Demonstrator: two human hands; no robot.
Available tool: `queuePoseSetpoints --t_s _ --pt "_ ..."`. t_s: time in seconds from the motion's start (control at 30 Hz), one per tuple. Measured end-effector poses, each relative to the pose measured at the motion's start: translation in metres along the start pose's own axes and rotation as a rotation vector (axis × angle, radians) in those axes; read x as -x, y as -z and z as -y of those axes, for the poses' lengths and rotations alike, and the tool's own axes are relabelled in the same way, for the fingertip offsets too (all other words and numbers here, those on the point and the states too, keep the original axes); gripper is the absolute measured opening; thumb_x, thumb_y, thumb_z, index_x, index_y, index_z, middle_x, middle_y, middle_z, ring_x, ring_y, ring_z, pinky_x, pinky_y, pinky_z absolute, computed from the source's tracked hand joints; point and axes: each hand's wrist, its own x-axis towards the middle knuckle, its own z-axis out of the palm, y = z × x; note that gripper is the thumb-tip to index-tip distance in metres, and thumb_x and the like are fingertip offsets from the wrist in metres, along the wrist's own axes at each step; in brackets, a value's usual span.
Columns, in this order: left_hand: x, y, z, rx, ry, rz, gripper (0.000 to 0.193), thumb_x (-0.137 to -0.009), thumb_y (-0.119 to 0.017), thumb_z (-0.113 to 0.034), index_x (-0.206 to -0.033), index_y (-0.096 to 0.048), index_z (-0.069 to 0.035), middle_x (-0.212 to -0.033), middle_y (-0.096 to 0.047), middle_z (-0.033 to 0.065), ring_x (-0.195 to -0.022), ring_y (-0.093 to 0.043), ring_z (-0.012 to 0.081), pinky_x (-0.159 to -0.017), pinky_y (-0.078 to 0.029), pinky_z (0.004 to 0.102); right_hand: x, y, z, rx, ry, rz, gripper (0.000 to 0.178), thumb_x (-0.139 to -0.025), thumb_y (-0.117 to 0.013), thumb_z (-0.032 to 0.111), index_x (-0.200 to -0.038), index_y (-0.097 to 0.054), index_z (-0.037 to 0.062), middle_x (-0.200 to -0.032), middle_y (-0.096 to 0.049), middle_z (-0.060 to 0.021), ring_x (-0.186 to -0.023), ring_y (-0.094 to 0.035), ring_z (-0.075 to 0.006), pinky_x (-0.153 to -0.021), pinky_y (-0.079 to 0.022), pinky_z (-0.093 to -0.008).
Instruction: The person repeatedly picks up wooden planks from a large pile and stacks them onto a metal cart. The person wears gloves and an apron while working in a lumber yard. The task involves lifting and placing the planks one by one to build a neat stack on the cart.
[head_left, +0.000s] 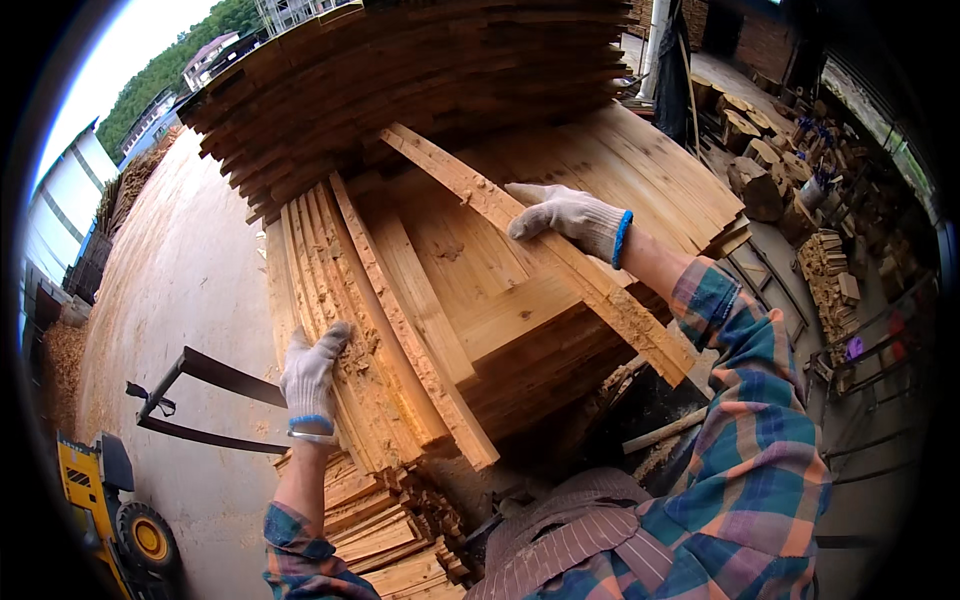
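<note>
My right hand, in a white knit glove with a blue cuff, is closed on a long narrow wooden board. The board slants from the far middle down to the near right, above a stack of wider planks; bark and rough wood show along its edge. At the left, my left hand, gloved alike, rests with thumb and fingers apart on several rough-edged boards lying side by side. Its fingertips are partly hidden. A single narrow board lies tilted just right of these.
A tall stack of dark boards rises at the far side. Short wood pieces are piled near me, beside a black metal frame. A yellow loader stands at the lower left; cut logs lie at the right.
</note>
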Motion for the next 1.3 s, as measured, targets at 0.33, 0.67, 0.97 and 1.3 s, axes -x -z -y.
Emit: queuePoseSetpoints --t_s 0.33,0.67,0.97,1.3 --pt "0.001 -0.011 -0.005 0.021 0.034 0.063 0.050 -0.091 -0.069 -0.024 -0.129 -0.051 0.004 -0.101 -0.067 0.0094 -0.084 -0.067 0.0150 -0.072 -0.057 0.0277 0.146 0.205 -0.011 1.258 -0.151 -0.113 0.118 -0.049 -0.081 0.014 -0.154 -0.028 0.0194 -0.133 -0.055 -0.0242 -0.113 -0.060 -0.0388 -0.101 -0.051 -0.0415" --pt "0.010 -0.021 -0.027 -0.208 0.115 -0.017 0.058 -0.092 -0.066 -0.024 -0.136 -0.047 0.008 -0.113 -0.066 0.0127 -0.093 -0.067 0.0160 -0.079 -0.056 0.0286 0.128 0.281 -0.033 1.533 -0.014 0.298 0.116 -0.056 -0.081 0.013 -0.155 -0.023 0.0280 -0.128 -0.054 -0.0156 -0.112 -0.058 -0.0380 -0.094 -0.052 -0.0489" --pt "-0.023 0.010 0.017 -0.095 0.087 -0.094 0.049 -0.098 -0.061 -0.024 -0.137 -0.047 0.001 -0.118 -0.066 0.0169 -0.092 -0.071 0.0252 -0.077 -0.061 0.0367 0.072 0.330 -0.090 1.210 0.249 0.377 0.090 -0.072 -0.054 0.000 -0.154 -0.028 0.0230 -0.125 -0.054 -0.0204 -0.109 -0.059 -0.0395 -0.095 -0.049 -0.0454" --pt "-0.024 0.016 0.015 -0.186 0.074 -0.040 0.055 -0.096 -0.064 -0.024 -0.139 -0.046 0.004 -0.121 -0.065 0.0124 -0.098 -0.066 0.0189 -0.085 -0.054 0.0308 -0.029 0.377 -0.026 1.187 0.252 0.196 0.093 -0.057 -0.078 0.013 -0.144 -0.049 0.0305 -0.129 -0.053 -0.0151 -0.113 -0.056 -0.0355 -0.098 -0.050 -0.0396"
